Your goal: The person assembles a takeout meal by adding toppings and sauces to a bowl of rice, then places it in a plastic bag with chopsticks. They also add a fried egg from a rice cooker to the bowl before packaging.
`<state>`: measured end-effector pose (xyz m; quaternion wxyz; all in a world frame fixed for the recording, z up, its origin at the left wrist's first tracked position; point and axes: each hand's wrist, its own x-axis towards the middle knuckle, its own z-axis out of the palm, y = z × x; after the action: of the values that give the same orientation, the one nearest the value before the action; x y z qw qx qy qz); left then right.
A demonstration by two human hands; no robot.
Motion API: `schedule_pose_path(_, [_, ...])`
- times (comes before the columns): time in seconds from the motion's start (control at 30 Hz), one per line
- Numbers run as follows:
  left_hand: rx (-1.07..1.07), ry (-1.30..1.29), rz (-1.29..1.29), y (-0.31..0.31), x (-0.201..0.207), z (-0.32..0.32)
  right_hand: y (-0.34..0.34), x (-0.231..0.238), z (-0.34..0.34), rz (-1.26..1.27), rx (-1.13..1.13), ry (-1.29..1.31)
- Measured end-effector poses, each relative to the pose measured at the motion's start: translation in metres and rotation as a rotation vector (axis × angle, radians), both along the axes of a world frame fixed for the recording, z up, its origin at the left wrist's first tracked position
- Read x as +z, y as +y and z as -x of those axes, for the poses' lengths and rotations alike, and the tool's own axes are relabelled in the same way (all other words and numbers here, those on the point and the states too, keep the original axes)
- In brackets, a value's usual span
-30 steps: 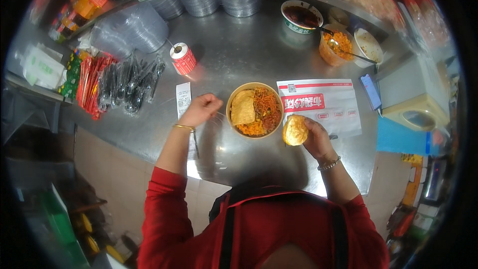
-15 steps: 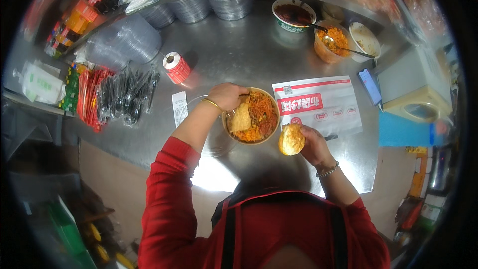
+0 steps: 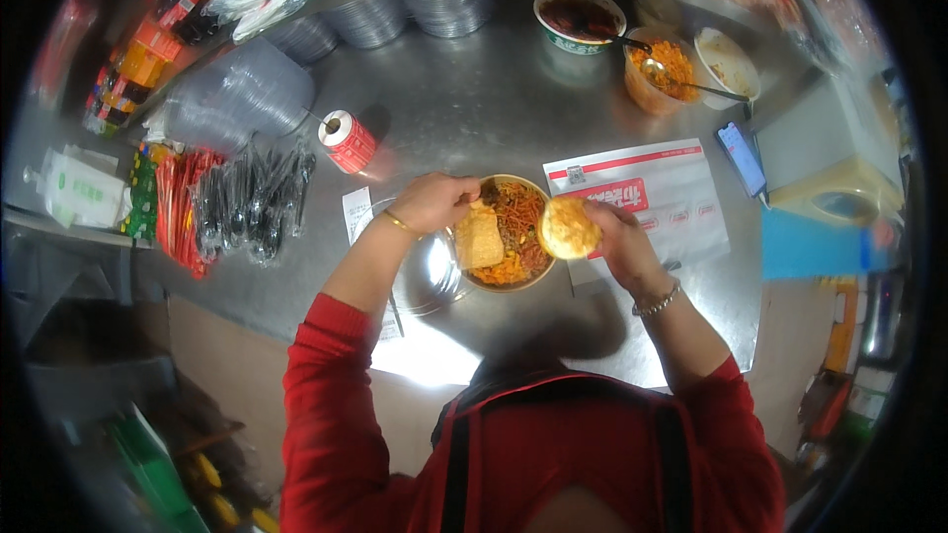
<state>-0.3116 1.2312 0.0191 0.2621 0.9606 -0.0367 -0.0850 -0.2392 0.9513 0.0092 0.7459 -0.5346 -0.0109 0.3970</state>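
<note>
A round bowl [image 3: 541, 269] with a pale rim stands on the steel counter in front of me. It holds shredded orange vegetables, brown bits and a golden, flat fried slab [image 3: 480, 240] along its left side. My left hand [image 3: 434, 203] is closed at the bowl's upper left rim, fingertips beside the slab's top edge; the thumb's exact grip is partly hidden. In my right hand [image 3: 620, 237] is a fried egg [image 3: 570, 229], yellow and white with browned patches. It hangs tilted over the bowl's right rim.
Right of the bowl lies a white and red printed paper bag [image 3: 681, 202], with a phone [image 3: 741, 160] beyond. At the back stand a sauce tub [image 3: 581, 20] and a shredded-vegetable tub [image 3: 657, 79]. Leftward are a label roll [image 3: 348, 141], wrapped cutlery [image 3: 252, 192] and clear lids [image 3: 434, 286].
My right hand has brought the fried egg left and up, from beside the bowl to over its right rim. My left hand stays at the rim, shifted slightly.
</note>
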Motion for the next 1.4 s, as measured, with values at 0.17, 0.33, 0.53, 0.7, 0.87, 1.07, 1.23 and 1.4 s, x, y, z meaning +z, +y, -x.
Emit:
schedule_pose_path(0.17, [0.096, 0.081, -0.004, 0.009, 0.004, 0.025, 0.042, 0.004, -0.016, 0.224, 0.028, -0.26])
schedule_pose_path(0.33, [0.092, 0.008, 0.018, 0.01, 0.005, 0.032, 0.078, -0.008, -0.022, 0.476, 0.14, -0.475])
schedule_pose_path(0.53, [0.073, -0.059, 0.025, 0.01, 0.007, 0.034, 0.098, -0.01, -0.019, 0.752, 0.267, -0.734])
schedule_pose_path(0.7, [0.076, -0.042, -0.024, 0.009, 0.006, 0.028, 0.104, 0.003, -0.005, 0.99, 0.386, -1.081])
schedule_pose_path(0.87, [0.035, -0.17, -0.087, 0.007, 0.001, 0.016, 0.094, 0.003, 0.004, 0.782, 0.184, -1.349])
schedule_pose_path(1.07, [0.118, -0.174, -0.136, -0.004, -0.008, 0.003, 0.092, -0.008, 0.004, 0.735, 0.259, -1.431])
schedule_pose_path(1.23, [0.021, -0.21, -0.095, 0.0, -0.004, 0.002, 0.086, -0.001, 0.006, 0.768, 0.321, -1.431])
schedule_pose_path(1.4, [0.19, 0.041, 0.066, 0.01, 0.022, 0.025, 0.084, 0.006, 0.023, 0.493, 0.278, -1.593])
